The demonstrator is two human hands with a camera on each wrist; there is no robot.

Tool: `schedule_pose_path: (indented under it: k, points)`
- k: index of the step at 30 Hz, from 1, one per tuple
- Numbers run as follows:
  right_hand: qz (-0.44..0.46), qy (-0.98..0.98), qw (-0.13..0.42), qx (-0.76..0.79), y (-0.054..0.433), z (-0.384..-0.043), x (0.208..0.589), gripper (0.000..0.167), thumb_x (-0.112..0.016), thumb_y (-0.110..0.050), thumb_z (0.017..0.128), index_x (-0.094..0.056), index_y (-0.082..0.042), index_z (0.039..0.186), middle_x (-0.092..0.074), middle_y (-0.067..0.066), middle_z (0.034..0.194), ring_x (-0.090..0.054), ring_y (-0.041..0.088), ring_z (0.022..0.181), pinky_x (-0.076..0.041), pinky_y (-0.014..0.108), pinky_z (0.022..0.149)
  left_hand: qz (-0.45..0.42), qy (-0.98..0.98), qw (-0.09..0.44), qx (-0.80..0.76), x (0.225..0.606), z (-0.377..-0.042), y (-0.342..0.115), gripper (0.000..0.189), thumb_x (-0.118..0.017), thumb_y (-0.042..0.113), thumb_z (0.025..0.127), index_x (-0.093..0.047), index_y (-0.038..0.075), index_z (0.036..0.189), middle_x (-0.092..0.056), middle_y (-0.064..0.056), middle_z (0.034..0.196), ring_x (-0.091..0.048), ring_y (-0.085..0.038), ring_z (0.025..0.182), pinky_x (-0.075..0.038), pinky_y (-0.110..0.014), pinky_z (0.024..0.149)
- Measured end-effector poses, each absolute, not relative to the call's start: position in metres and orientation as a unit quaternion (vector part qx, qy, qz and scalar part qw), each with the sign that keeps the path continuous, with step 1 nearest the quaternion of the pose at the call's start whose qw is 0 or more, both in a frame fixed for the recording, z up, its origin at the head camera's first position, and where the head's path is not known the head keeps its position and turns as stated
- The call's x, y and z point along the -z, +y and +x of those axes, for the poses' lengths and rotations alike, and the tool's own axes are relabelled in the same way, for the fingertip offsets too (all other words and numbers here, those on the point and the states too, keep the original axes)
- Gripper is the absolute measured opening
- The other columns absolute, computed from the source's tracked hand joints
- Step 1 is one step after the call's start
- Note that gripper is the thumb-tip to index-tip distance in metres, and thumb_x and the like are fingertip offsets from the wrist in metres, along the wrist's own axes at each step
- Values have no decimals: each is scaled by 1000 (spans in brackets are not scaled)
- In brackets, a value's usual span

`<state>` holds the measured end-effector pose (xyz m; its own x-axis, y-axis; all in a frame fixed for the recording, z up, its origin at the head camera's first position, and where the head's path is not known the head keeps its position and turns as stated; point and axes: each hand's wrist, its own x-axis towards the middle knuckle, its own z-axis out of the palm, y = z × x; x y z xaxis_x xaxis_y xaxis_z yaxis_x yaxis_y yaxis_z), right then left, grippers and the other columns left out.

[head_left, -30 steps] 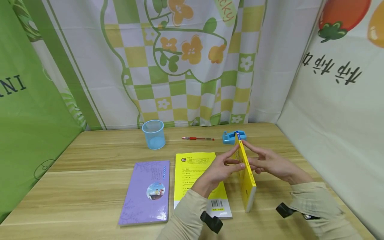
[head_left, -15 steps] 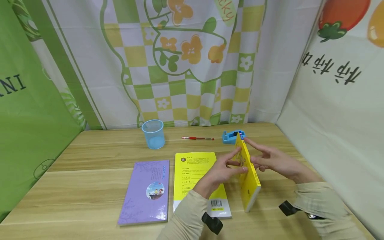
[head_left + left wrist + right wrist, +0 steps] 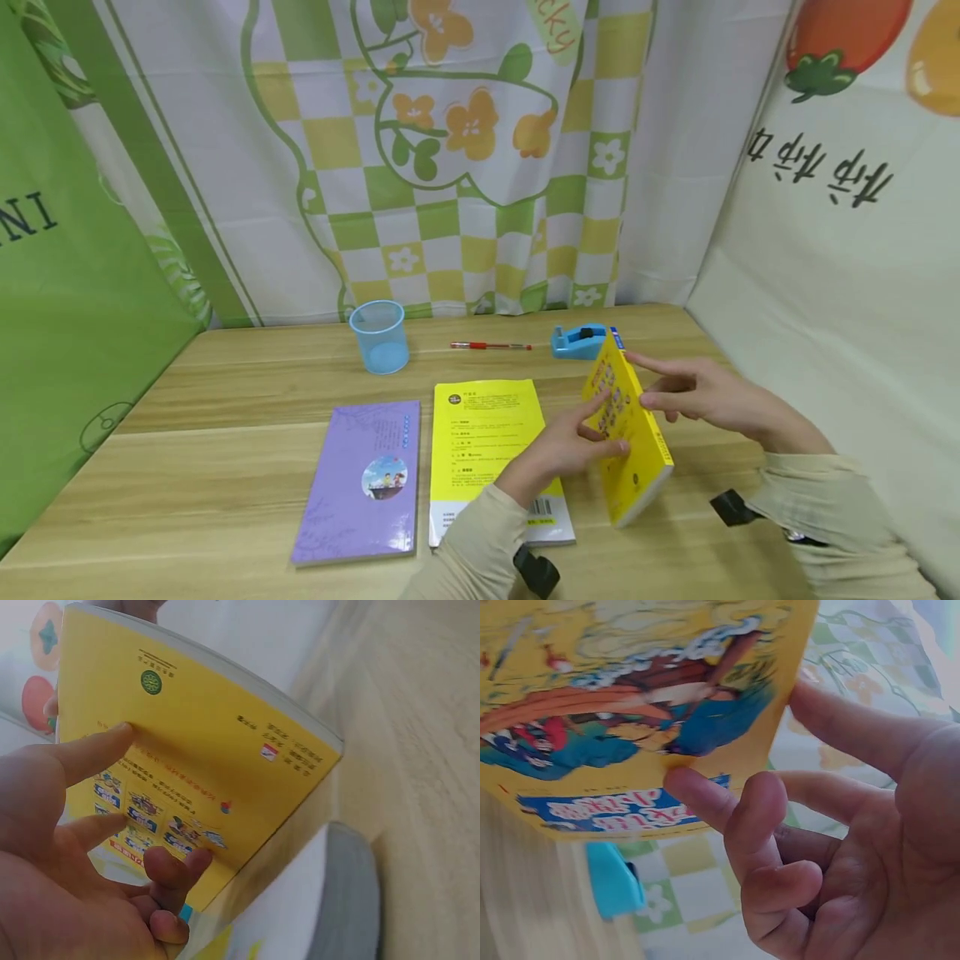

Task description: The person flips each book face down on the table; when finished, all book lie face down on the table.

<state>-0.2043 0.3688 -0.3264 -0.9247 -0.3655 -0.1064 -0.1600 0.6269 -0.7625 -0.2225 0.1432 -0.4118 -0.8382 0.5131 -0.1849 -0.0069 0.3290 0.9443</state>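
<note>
A yellow book (image 3: pixel 630 433) stands on its edge on the table, tilted to the right. My left hand (image 3: pixel 566 450) touches its left cover with the thumb and fingertips, which lie fairly straight in the left wrist view. On the other side, my right hand (image 3: pixel 705 400) has its thumb and index finger against the spine edge. The right wrist view shows a fingertip on the illustrated cover (image 3: pixel 630 712), with other fingers bent and holding nothing. Beside my left forearm lies another yellow book (image 3: pixel 480 433), back cover up, partly hidden by the sleeve.
Left of the flat yellow book lies a purple book (image 3: pixel 360 492). Farther back on the wooden table (image 3: pixel 187 467) are a light blue mesh cup (image 3: pixel 380 337), a red pen (image 3: pixel 491 346) and a blue tape dispenser (image 3: pixel 577 342), partly behind the upright book. Curtains enclose the table.
The upright yellow book has tipped to the right, showing more of its left cover. Both hands have shifted right with it. The head view has turned slightly.
</note>
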Motion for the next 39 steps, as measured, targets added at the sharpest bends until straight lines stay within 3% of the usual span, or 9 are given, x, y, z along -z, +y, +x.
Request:
schedule_pose_path:
  k: [4,11,16,19,27,30,34,37,39]
  points:
    - [-139,898,133,395,377,-203,322,69,-66,-25,98,-34,-8,157,-68,9,93,-52,16,74,-39,26,58,169,811,234,-509,414,-219,146,75,-80,35,87,-41,47,150,-67,-3,119,-59,-15,96,-49,-35,84]
    - [-132,910,124,374,392,-202,320,68,-71,-22,94,-41,2,151,-74,9,106,-66,13,91,-55,25,78,185,848,221,-446,416,-213,152,75,-82,32,85,-46,44,149,-67,-3,122,-56,-14,89,-47,-28,74]
    - [-130,917,117,360,397,-202,321,66,-73,-19,92,-45,6,147,-75,7,101,-65,9,87,-54,25,75,203,869,202,-404,414,-209,154,77,-84,29,83,-46,42,149,-55,-3,148,-52,-15,100,-43,-25,75]
    - [-128,923,111,345,399,-202,322,64,-73,-17,92,-46,8,144,-75,7,101,-64,9,85,-53,24,72,205,887,187,-369,413,-206,156,79,-84,32,82,-45,42,150,-51,-5,152,-52,-17,114,-45,-28,81]
    - [-114,933,121,320,401,-208,332,64,-76,-11,88,-48,10,142,-73,4,95,-61,13,82,-51,25,68,184,919,170,-305,413,-205,156,77,-84,38,82,-46,44,149,-51,-11,144,-50,-27,107,-46,-34,80]
    - [-113,932,128,320,401,-213,338,66,-76,-9,87,-47,11,142,-73,4,93,-62,15,83,-52,26,70,183,929,156,-282,413,-205,156,76,-83,38,82,-47,41,149,-49,-11,148,-49,-31,117,-47,-41,92]
    - [-102,934,130,315,401,-220,348,70,-79,-7,83,-47,12,142,-73,4,91,-63,17,82,-52,28,71,196,939,129,-250,412,-205,154,72,-83,37,82,-52,34,147,-53,-6,147,-48,-28,126,-39,-44,108]
    - [-97,938,127,306,401,-225,356,73,-82,-6,79,-48,13,140,-73,4,88,-63,17,80,-53,30,71,208,947,107,-219,412,-207,154,59,-83,36,82,-63,27,137,-62,-2,132,-51,-22,117,-39,-38,102]
    - [-95,941,125,301,401,-227,362,74,-84,-6,76,-50,13,139,-72,3,85,-62,16,78,-52,30,70,211,952,97,-200,412,-209,154,43,-84,36,81,-72,22,120,-64,-1,115,-50,-20,105,-38,-34,92]
